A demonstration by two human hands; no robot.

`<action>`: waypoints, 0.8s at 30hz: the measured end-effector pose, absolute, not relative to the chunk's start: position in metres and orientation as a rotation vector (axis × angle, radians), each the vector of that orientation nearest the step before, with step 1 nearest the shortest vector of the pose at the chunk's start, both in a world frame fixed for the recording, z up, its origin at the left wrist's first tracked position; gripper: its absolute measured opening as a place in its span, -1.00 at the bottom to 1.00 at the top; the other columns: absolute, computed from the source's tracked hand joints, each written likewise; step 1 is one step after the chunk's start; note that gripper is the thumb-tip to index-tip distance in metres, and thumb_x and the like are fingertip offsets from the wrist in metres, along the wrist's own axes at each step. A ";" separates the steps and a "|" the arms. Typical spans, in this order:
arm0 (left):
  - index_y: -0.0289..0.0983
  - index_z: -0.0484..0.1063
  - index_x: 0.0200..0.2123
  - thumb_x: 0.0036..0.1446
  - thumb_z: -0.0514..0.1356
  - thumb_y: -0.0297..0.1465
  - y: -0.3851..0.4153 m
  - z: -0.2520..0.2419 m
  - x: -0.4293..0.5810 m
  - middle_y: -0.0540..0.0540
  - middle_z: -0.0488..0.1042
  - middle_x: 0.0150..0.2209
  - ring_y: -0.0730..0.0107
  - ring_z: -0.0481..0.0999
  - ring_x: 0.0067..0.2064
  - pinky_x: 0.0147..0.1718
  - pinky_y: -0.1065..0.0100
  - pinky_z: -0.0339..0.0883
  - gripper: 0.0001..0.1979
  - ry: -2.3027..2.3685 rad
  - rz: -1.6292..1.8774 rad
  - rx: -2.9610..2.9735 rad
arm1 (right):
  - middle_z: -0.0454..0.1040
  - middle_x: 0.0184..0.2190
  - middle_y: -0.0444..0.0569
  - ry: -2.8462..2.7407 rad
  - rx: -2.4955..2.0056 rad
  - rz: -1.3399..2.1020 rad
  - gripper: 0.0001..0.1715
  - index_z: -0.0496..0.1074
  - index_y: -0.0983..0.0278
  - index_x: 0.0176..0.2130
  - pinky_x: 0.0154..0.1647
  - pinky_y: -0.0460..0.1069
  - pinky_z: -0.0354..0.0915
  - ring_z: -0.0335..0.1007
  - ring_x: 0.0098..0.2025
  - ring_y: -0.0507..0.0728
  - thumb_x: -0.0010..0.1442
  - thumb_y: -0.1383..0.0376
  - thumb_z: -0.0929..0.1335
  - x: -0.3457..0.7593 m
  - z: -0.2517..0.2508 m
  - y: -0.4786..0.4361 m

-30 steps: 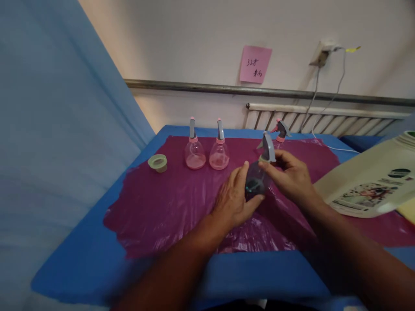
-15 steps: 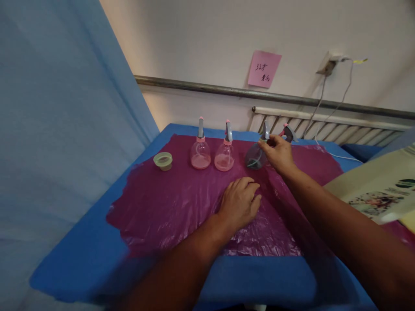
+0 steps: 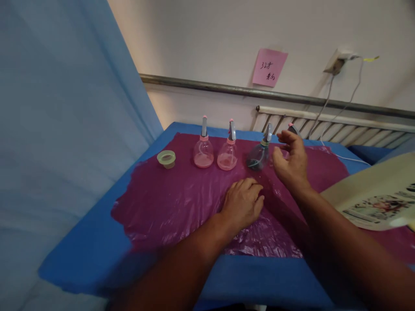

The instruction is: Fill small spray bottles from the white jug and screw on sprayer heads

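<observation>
On a purple plastic sheet point(image 3: 168, 198) stand two clear spray bottles with pink collars, one on the left point(image 3: 203, 153) and one in the middle point(image 3: 227, 155), each with pink liquid low inside. Right of them is a spray bottle with dark liquid point(image 3: 258, 156) and a grey trigger head. My right hand point(image 3: 292, 160) is just right of this bottle, fingers apart and holding nothing, in front of another spray bottle whose grey and pink top point(image 3: 293, 128) shows behind it. My left hand point(image 3: 244, 201) rests on the sheet, fingers spread a little, with nothing in it.
A pale green cup point(image 3: 166, 158) stands on the sheet's left part. At the right is a large cream-coloured container with a printed label point(image 3: 372, 194). A blue curtain point(image 3: 65, 108) hangs at the left. Behind the blue table run a metal pipe, a radiator and cables.
My right hand has let go of the neck of the dark-liquid bottle and moved right, its fingers opening. That bottle stands free. My left hand has stayed on the sheet.
</observation>
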State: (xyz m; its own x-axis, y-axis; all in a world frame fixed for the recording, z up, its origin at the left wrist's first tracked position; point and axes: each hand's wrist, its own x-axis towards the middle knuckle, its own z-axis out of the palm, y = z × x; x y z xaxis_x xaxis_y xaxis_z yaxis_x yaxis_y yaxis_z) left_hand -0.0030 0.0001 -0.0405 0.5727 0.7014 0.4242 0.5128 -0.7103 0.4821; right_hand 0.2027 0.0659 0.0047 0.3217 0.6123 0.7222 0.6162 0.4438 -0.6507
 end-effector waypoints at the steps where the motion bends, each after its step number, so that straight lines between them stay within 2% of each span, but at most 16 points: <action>1: -0.24 0.65 0.10 0.50 0.29 -0.36 -0.001 -0.040 -0.002 -0.22 0.67 0.13 0.00 0.68 0.13 0.18 -0.06 0.59 -0.80 1.003 0.854 2.514 | 0.64 0.26 0.17 -1.388 -1.178 -0.018 -0.44 0.50 0.10 0.32 0.32 0.39 0.50 0.60 0.26 0.36 0.37 0.21 0.45 0.195 0.010 0.057; 3: -0.27 0.67 0.08 0.49 0.29 -0.37 -0.002 -0.039 -0.001 -0.24 0.68 0.12 -0.04 0.69 0.13 0.19 -0.09 0.59 -0.79 1.020 0.814 2.544 | 0.66 0.23 0.14 -1.505 -1.127 0.058 -0.51 0.51 0.08 0.30 0.28 0.35 0.53 0.63 0.23 0.34 0.42 0.21 0.44 0.177 0.018 0.050; 5: -0.28 0.67 0.09 0.48 0.30 -0.38 -0.002 -0.040 0.000 -0.25 0.70 0.10 -0.07 0.70 0.12 0.20 -0.11 0.59 -0.78 1.043 0.791 2.563 | 0.68 0.20 0.14 -1.587 -1.119 0.165 -0.49 0.51 0.09 0.29 0.24 0.34 0.56 0.65 0.22 0.34 0.40 0.17 0.47 0.160 0.021 0.057; 12: -0.26 0.67 0.14 0.45 0.31 -0.39 0.000 -0.038 -0.002 -0.24 0.71 0.13 -0.06 0.71 0.10 0.14 -0.07 0.60 -0.73 1.110 0.762 2.578 | 0.70 0.17 0.22 -1.563 -1.243 0.308 -0.35 0.53 0.21 0.22 0.35 0.38 0.51 0.66 0.19 0.38 0.22 0.08 0.57 0.120 0.009 0.124; 14: -0.28 0.67 0.11 0.46 0.32 -0.37 0.000 -0.036 -0.002 -0.24 0.70 0.12 -0.06 0.71 0.09 0.13 -0.06 0.60 -0.76 1.118 0.746 2.594 | 0.72 0.13 0.18 -1.537 -1.265 0.327 -0.40 0.54 0.20 0.16 0.34 0.37 0.51 0.68 0.15 0.36 0.18 0.12 0.58 0.112 0.007 0.136; 18: -0.28 0.67 0.02 0.46 0.32 -0.36 0.000 -0.036 -0.002 -0.24 0.70 0.05 -0.04 0.69 0.05 0.08 -0.04 0.59 -0.83 1.120 0.734 2.639 | 0.76 0.01 0.10 -1.509 -1.253 0.361 -0.58 0.56 0.19 0.07 0.24 0.32 0.57 0.70 0.02 0.30 0.24 0.17 0.51 0.107 0.004 0.141; 24: -0.22 0.66 -0.01 0.47 0.30 -0.37 -0.001 -0.036 -0.003 -0.19 0.70 -0.02 0.05 0.70 -0.02 0.02 0.03 0.59 -0.86 1.079 0.898 2.618 | 0.75 -0.02 0.05 -1.478 -1.188 0.345 -0.60 0.57 0.16 0.06 0.17 0.28 0.59 0.70 -0.03 0.27 0.28 0.08 0.52 0.118 0.015 0.114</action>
